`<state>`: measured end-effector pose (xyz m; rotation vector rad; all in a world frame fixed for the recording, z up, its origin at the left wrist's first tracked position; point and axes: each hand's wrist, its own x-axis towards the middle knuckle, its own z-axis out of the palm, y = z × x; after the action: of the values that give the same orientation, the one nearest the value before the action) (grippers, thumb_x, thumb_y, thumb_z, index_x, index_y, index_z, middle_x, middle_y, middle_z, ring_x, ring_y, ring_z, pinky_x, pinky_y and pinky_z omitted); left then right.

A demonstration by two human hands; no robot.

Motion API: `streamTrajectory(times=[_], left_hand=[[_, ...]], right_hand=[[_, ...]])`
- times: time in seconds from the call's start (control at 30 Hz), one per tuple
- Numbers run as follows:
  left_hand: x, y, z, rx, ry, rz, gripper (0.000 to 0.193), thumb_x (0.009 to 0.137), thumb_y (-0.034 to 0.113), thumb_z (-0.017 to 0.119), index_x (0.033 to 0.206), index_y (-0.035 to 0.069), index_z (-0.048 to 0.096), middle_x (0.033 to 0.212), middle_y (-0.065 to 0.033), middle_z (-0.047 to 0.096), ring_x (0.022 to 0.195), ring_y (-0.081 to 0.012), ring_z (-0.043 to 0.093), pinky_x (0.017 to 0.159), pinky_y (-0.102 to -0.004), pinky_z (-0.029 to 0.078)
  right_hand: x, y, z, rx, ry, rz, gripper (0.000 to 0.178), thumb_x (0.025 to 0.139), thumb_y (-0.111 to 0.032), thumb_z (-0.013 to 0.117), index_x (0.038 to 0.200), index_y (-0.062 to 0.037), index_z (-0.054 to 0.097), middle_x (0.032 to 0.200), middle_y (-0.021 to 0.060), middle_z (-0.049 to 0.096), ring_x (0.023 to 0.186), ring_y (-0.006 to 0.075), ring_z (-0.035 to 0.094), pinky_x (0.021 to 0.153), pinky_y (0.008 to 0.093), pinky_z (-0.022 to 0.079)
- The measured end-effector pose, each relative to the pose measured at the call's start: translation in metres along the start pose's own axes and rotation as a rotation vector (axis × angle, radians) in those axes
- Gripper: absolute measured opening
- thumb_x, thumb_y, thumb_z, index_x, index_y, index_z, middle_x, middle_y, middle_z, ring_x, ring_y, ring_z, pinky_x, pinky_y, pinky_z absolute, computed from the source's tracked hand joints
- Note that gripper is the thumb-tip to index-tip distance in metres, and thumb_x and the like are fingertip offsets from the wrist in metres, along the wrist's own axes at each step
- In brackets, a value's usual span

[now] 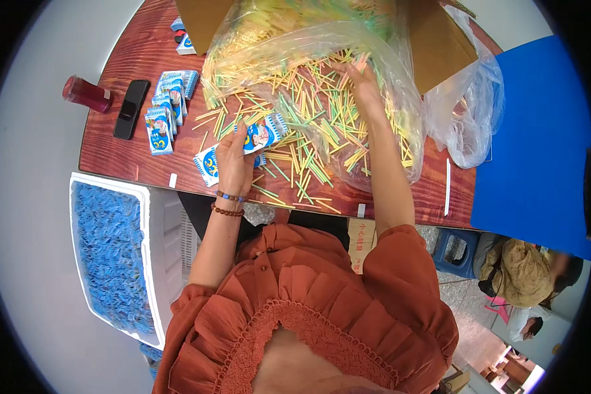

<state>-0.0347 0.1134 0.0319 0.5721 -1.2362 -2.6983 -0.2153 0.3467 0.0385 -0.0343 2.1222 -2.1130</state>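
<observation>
My left hand (233,157) is closed round small blue-and-white printed packets (264,134). One of them sticks out to the right of the hand and another to the lower left. Farther off, my right hand (363,84) reaches into a loose pile of thin pastel sticks (308,102), yellow, green and pink. A few pinkish sticks (360,62) show at its fingers, which look closed on them. The pile spills out of a large clear plastic bag (391,49) and spreads over the red wood-grain table (121,154), up to my left hand.
More packets (171,105) lie stacked at left, beside a black phone (131,109) and a red-capped jar (87,94). A cardboard box (440,49) surrounds the bag. A foam box (111,249) full of blue packets stands lower left. Right are a crumpled clear bag (466,125) and a blue board (538,144).
</observation>
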Motion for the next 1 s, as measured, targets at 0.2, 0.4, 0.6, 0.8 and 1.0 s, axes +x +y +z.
streamTrajectory(times=[0.2,0.4,0.6,0.8,1.0], left_hand=[[0.006,-0.009,0.007,-0.085,-0.040,-0.009,0.026,0.096,0.028,0.057,0.088,0.004,0.065,0.085,-0.0043,0.067,0.072,-0.0112,0.062,0.063,-0.0268,0.051],[0.009,-0.011,0.017,-0.105,0.000,0.029,0.023,0.095,0.026,0.058,0.085,0.006,0.063,0.081,-0.0012,0.065,0.071,-0.0102,0.061,0.061,-0.0265,0.050],[0.006,-0.004,0.019,-0.076,0.050,0.079,0.022,0.096,0.024,0.058,0.086,0.006,0.063,0.083,-0.0007,0.066,0.071,-0.0083,0.061,0.063,-0.0248,0.051],[0.001,-0.002,0.028,-0.144,0.050,0.120,0.024,0.097,0.024,0.056,0.085,0.004,0.064,0.083,-0.0011,0.066,0.071,-0.0063,0.061,0.064,-0.0233,0.051],[0.003,-0.004,0.028,-0.204,0.085,0.162,0.026,0.097,0.025,0.055,0.088,0.002,0.064,0.084,-0.0014,0.066,0.072,-0.0062,0.060,0.066,-0.0224,0.051]], right_hand=[[-0.028,-0.007,0.022,0.861,-0.125,-0.071,0.014,0.099,-0.011,0.046,0.110,-0.0028,0.047,0.097,0.0130,0.061,0.106,0.0294,0.057,0.098,0.0479,0.044],[-0.096,-0.051,0.088,0.792,-0.105,-0.249,0.012,0.100,-0.015,0.043,0.103,-0.0045,0.046,0.087,0.0109,0.059,0.096,0.0316,0.062,0.092,0.0461,0.047],[-0.111,-0.050,0.112,0.422,-0.081,-0.439,0.015,0.102,-0.020,0.041,0.104,-0.0045,0.043,0.089,0.0120,0.061,0.097,0.0285,0.063,0.089,0.0398,0.048],[-0.117,-0.047,0.130,0.251,-0.078,-0.399,0.022,0.102,-0.022,0.039,0.105,-0.0015,0.047,0.104,0.0157,0.064,0.111,0.0251,0.058,0.097,0.0365,0.043],[-0.121,-0.040,0.142,0.244,-0.066,-0.382,0.038,0.102,-0.025,0.037,0.124,0.0028,0.052,0.135,0.0183,0.050,0.133,0.0258,0.037,0.110,0.0385,0.027]])
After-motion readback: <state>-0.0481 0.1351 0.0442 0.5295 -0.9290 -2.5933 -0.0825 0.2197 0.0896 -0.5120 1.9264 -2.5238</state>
